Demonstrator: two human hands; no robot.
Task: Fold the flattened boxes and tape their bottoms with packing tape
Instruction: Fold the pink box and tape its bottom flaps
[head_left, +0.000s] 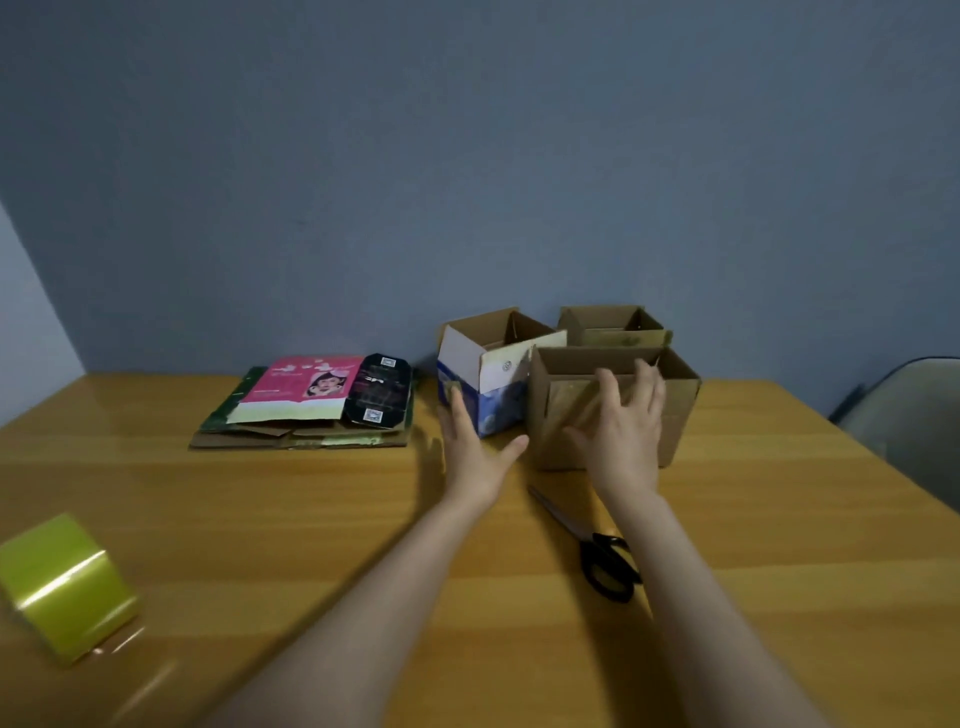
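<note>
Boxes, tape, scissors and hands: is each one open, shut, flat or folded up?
Front brown box: folded up, top open.
Back brown box: folded up, top open.
Blue and white box: folded up, top open.
Stack of flat boxes: unfolded.
Tape roll: lying untouched.
Scissors: blades shut.
Left hand: open, at blue and white box.
Right hand: open, on front brown box.

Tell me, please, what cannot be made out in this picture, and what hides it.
Head view only.
- Bottoms of the standing boxes: against the table, tape unseen.
- Brown box front: partly behind the right hand.
- Flattened stack: lower sheets under the pink sheet.
- Tape roll: blurred, loose end unclear.
- Chair: cut by the right edge.
</note>
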